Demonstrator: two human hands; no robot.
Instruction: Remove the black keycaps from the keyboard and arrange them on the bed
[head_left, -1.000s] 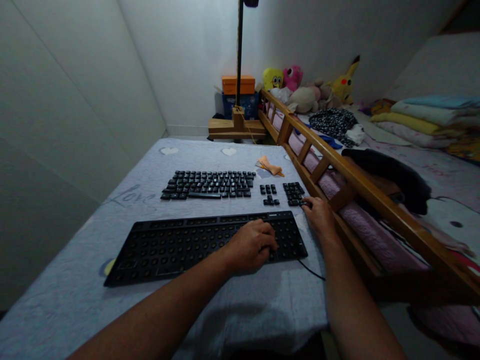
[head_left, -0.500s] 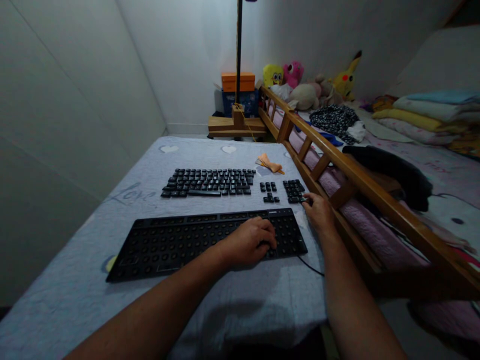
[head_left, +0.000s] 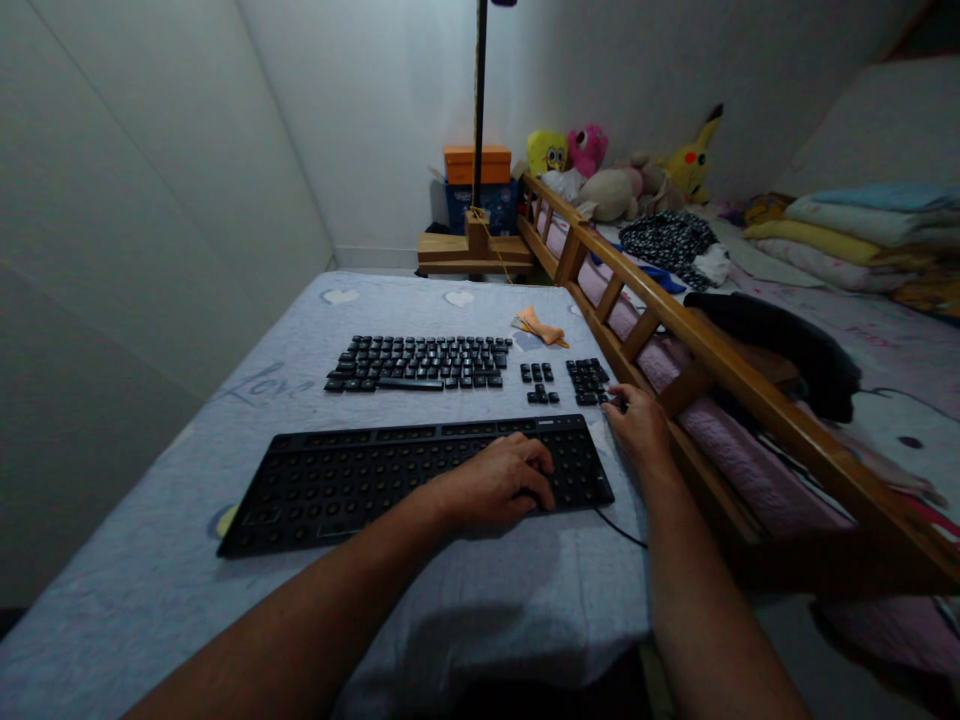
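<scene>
A black keyboard base (head_left: 315, 490) with its keycaps off lies on the cloth-covered surface, its round key mounts exposed. My left hand (head_left: 510, 480) rests palm down over its right part, fingers bent and apart, with nothing visible in them. Beyond the base, loose black keycaps are laid out in keyboard order: a large main block (head_left: 420, 362), a small navigation and arrow group (head_left: 537, 373), and a number-pad group (head_left: 585, 380). At that last group's near right corner, my right hand (head_left: 634, 415) has thumb and forefinger closed about a keycap (head_left: 604, 399).
An orange cloth bow-shaped item (head_left: 541, 328) lies behind the keycaps. A wooden bed rail (head_left: 675, 310) runs close along the right side. The keyboard cable (head_left: 622, 530) trails off the right edge. Boxes (head_left: 477, 165) and a wooden stand (head_left: 450, 250) are at the back.
The fingers of my left hand have spread slightly over the keyboard base. My right hand stays at the corner of the number-pad keycaps, with barely any shift.
</scene>
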